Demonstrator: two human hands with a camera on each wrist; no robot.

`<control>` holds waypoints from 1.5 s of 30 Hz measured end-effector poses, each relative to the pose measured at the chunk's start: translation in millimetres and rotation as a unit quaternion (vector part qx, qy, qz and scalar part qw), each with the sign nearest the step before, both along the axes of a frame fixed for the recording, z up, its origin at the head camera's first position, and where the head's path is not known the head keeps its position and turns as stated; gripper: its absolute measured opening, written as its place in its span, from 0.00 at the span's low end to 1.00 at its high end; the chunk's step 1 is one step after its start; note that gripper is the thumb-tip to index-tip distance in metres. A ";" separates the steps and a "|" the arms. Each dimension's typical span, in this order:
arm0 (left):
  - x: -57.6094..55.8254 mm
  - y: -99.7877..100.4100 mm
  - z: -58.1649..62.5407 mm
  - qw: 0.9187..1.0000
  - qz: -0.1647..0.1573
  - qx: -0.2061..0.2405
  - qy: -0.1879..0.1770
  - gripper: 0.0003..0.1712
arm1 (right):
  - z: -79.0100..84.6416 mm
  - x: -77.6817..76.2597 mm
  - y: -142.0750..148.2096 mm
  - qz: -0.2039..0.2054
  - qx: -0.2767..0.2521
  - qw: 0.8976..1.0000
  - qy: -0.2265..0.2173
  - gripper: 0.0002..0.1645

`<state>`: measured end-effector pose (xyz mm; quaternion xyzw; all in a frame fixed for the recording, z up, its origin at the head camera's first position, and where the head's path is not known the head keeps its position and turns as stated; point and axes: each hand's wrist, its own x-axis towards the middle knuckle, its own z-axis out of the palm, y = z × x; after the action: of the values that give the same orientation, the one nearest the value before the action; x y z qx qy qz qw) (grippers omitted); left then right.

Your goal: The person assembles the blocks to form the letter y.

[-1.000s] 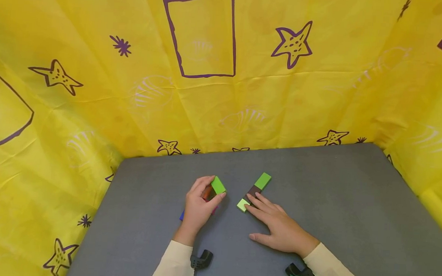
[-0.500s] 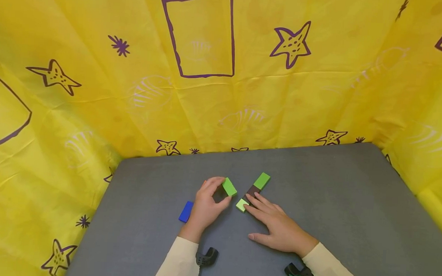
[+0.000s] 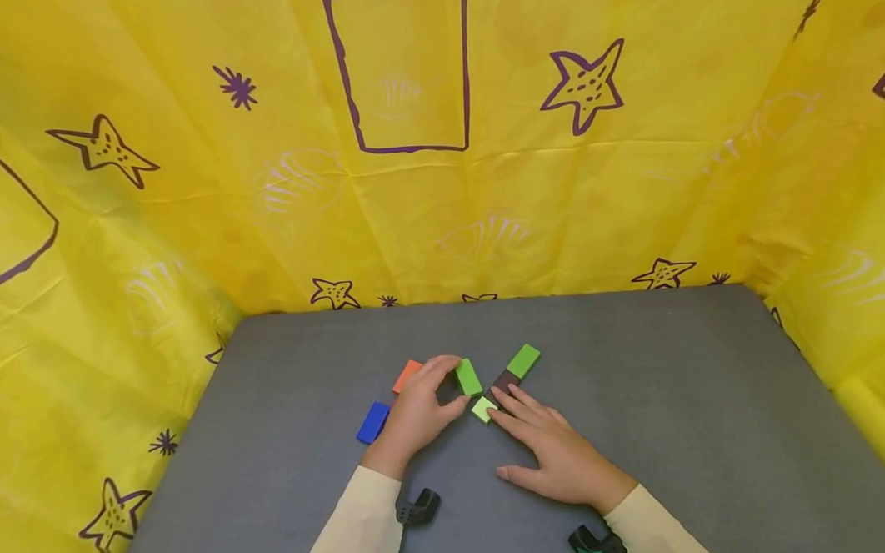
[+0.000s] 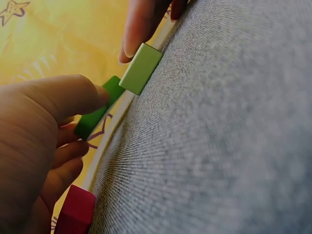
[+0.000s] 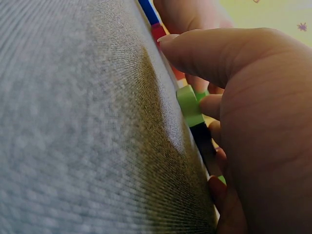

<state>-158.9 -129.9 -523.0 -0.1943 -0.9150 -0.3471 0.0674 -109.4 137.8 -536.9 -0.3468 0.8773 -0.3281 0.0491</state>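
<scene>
My left hand [image 3: 422,407] pinches a green block [image 3: 470,377] between thumb and fingertips, close over the grey table. In the left wrist view, one end of this block [image 4: 100,109] overlaps a light green block [image 4: 141,69]. The light green block, a dark brown block [image 3: 505,382] and another green block [image 3: 524,361] lie end to end in a slanting row. My right hand [image 3: 554,449] rests with fairly straight fingers on the near part of that row, fingertips on the light green and brown blocks. Its thumb sticks out to the side.
A blue block [image 3: 373,423] and an orange block [image 3: 406,376] lie left of my left hand. A red block [image 4: 75,212] shows under that hand in the left wrist view, hidden from the head view. Yellow patterned cloth [image 3: 385,223] rises behind the grey table [image 3: 669,389].
My left hand has carried the green block rightward, up to the slanting row. The blue and orange blocks have come into fuller view behind it. My right hand has stayed in place.
</scene>
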 end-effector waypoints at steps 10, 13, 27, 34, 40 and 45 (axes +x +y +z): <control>-4.6 -0.3 -3.6 0.999 -0.012 -0.030 -0.022 0.35 | -0.4 -0.2 -0.9 0.001 -0.002 1.000 0.001 0.48; -4.9 0.0 -4.4 0.999 -0.011 -0.026 -0.026 0.35 | -1.6 -0.2 -0.5 -0.002 -0.004 1.000 0.005 0.48; -3.2 2.0 -2.8 0.999 -0.009 -0.013 -0.045 0.35 | -0.6 0.0 0.0 -0.005 -0.002 1.000 0.007 0.48; -4.0 1.7 -5.7 0.999 -0.010 -0.012 -0.045 0.36 | 0.4 0.3 -0.3 -0.004 -0.002 1.000 0.007 0.47; -4.4 1.4 -6.5 0.999 -0.012 -0.008 -0.046 0.36 | 0.1 0.3 0.0 -0.007 0.000 1.000 0.003 0.48; -4.1 1.5 -6.5 0.999 -0.011 -0.008 -0.044 0.36 | -0.1 0.0 -0.2 -0.009 0.002 1.000 0.001 0.48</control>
<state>-163.0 -128.4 -529.6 -0.1891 -0.9178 -0.3486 0.0215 -109.4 137.6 -537.0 -0.3390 0.8812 -0.3262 0.0460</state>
